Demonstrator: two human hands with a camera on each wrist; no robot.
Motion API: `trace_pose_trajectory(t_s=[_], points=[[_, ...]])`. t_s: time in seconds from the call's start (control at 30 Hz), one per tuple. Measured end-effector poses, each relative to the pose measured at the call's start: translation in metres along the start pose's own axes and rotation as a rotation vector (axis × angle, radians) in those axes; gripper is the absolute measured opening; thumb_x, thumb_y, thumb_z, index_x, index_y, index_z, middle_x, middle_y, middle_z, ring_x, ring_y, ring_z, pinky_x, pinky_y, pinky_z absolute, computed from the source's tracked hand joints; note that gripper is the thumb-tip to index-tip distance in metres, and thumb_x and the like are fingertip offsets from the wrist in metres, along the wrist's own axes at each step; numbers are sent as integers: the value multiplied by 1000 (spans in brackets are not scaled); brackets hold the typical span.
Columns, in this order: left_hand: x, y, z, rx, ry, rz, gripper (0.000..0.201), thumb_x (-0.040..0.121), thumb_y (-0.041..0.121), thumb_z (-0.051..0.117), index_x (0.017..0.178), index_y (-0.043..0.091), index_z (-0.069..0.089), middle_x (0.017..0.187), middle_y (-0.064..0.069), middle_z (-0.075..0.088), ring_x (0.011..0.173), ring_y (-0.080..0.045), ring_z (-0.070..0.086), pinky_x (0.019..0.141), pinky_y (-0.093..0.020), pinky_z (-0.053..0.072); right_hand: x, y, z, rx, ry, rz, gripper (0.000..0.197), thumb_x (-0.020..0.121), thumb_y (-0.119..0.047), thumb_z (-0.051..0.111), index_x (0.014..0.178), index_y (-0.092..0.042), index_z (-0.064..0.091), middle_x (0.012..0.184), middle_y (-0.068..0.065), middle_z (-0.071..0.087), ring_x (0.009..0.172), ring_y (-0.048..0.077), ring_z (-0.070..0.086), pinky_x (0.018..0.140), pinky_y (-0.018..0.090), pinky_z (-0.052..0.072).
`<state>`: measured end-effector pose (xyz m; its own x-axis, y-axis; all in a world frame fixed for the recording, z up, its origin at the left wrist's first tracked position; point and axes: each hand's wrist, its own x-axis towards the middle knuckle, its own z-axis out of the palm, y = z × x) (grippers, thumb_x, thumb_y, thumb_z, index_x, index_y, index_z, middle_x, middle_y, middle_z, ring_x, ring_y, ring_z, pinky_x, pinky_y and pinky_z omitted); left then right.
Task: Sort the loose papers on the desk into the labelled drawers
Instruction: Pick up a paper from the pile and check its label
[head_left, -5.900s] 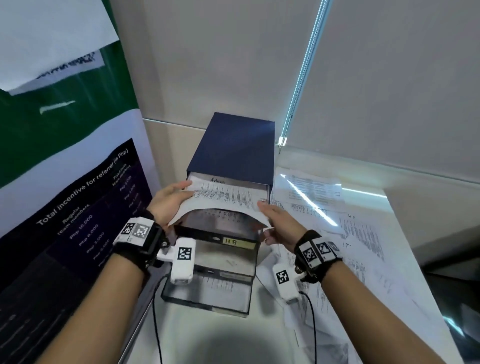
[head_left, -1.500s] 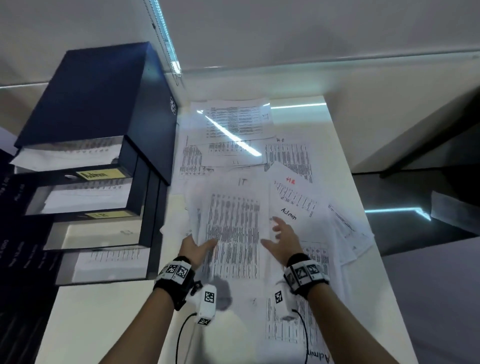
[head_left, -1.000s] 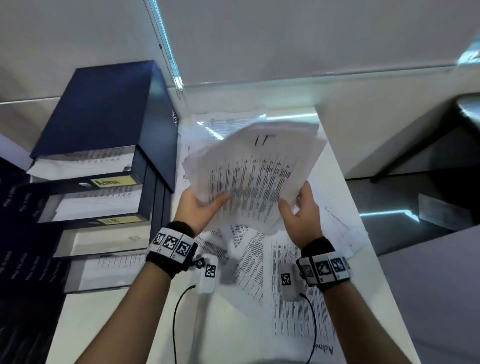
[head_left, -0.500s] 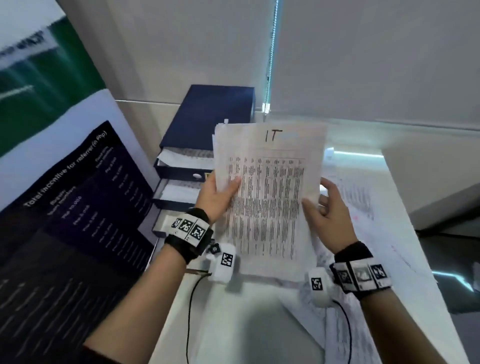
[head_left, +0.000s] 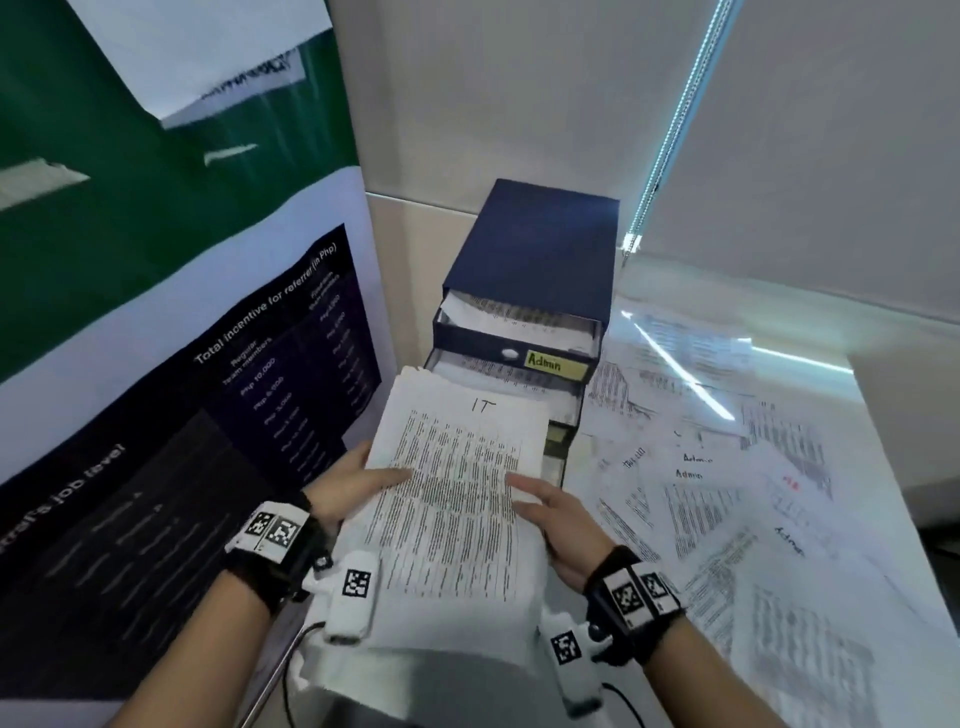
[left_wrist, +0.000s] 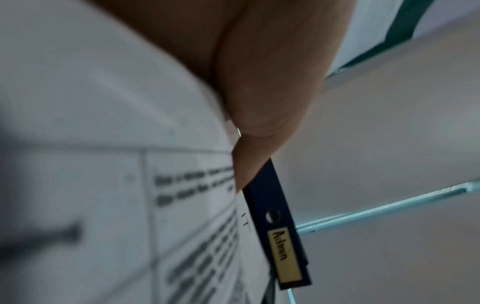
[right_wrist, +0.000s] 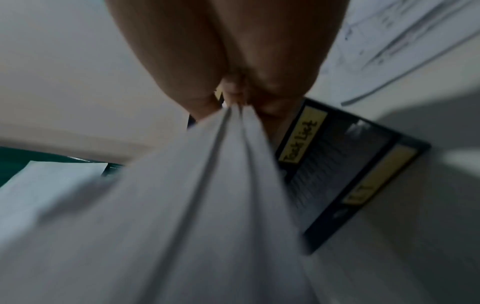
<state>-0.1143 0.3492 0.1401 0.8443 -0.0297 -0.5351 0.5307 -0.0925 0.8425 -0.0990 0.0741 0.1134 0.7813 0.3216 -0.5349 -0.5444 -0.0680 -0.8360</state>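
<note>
A thin sheaf of printed sheets headed "IT" is held by both side edges in front of the drawer unit at the back left corner of the desk. The left hand is clamped on the sheaf's left edge, thumb on top of the print; in the left wrist view the fingers are seen curled under the paper. The right hand is clamped on the right edge, several sheets seen gathered into the pinch in the right wrist view. The paper is judged light, limp and easily creased; a two-edge hold near mid-length is judged best, so the leading edge is kept from drooping on the way into a drawer. The sheets are judged liable to fan apart if the pinch is eased. The top drawer, labelled "Admin", is seen part-open and already filled with paper. Which drawer is marked IT cannot be told, the sheaf hiding the lower fronts. More loose papers are spread over the right side of the desk, several headed "Admin", so much sorting is judged left.
</note>
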Motion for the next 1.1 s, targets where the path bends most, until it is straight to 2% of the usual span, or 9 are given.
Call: trace_pose_trajectory(t_s=[0.1, 0.17, 0.3, 0.47, 0.57, 0.7, 0.83, 0.97, 1.1], points=[[-2, -5, -19, -96, 82, -6, 44, 87, 9, 70, 126, 18, 53, 116, -12, 70, 105, -33, 68, 96, -52, 51, -4, 3, 2, -74, -47, 16, 37, 98, 2, 48, 131, -14, 59, 113, -7, 68, 58, -6, 62, 53, 9, 47], [-3, -14, -22, -55, 90, 3, 38, 90, 6, 66, 124, 17, 54, 114, -12, 70, 103, -33, 69, 93, -48, 53, -4, 7, 2, -134, -64, 10, 37, 97, 1, 50, 127, -18, 61, 109, -14, 70, 75, -5, 65, 63, 11, 48], [7, -71, -16, 143, 54, -91, 34, 91, 0, 60, 124, 8, 56, 120, -12, 66, 110, -29, 64, 100, -45, 49, -15, 37, 9, -243, -121, 197, 34, 97, 4, 47, 120, -17, 60, 48, -15, 55, 37, 4, 41, 43, 16, 36], [38, -167, -14, 322, -44, -243, 55, 84, 24, 68, 134, 9, 51, 130, -4, 62, 119, -21, 59, 108, -39, 43, -19, 92, 12, -105, -163, 470, 37, 92, 7, 48, 117, -14, 66, 104, 19, 59, 84, 29, 59, 73, 35, 56], [39, -169, -9, 297, -53, -244, 85, 60, 49, 71, 133, 10, 52, 133, -8, 61, 119, -21, 59, 108, -43, 44, -17, 98, 7, -4, -117, 439, 35, 92, 6, 49, 113, -14, 70, 113, 19, 59, 88, 29, 59, 76, 35, 54], [25, -124, 0, 261, -85, -316, 83, 79, 52, 70, 145, 17, 36, 144, -1, 44, 129, -22, 47, 100, -29, 39, -2, 86, -7, -26, 52, 279, 35, 95, 5, 48, 115, -16, 69, 127, 5, 53, 92, 16, 63, 68, 24, 51], [33, -119, -5, 155, -109, -393, 72, 77, 32, 81, 139, 21, 46, 132, -9, 59, 108, -24, 63, 79, -36, 57, 19, 64, -27, -9, 274, 181, 30, 96, -1, 51, 121, -12, 65, 72, 8, 68, 39, 14, 41, 41, 21, 36], [46, -106, 10, 108, 98, -275, 38, 92, 8, 62, 128, 16, 56, 83, -11, 69, 47, -16, 55, 36, -18, 38, 16, 57, -37, -101, 205, 204, 32, 89, -17, 69, 120, -14, 60, 56, 4, 51, 38, 13, 38, 44, 23, 38], [73, -99, 20, 40, 334, -208, 36, 96, 6, 54, 131, 14, 55, 77, -13, 63, 32, -10, 39, 33, -16, 35, -1, 64, -30, -19, -132, 361, 30, 87, -8, 71, 114, -6, 60, 67, 11, 67, 64, 26, 70, 61, 33, 60]])
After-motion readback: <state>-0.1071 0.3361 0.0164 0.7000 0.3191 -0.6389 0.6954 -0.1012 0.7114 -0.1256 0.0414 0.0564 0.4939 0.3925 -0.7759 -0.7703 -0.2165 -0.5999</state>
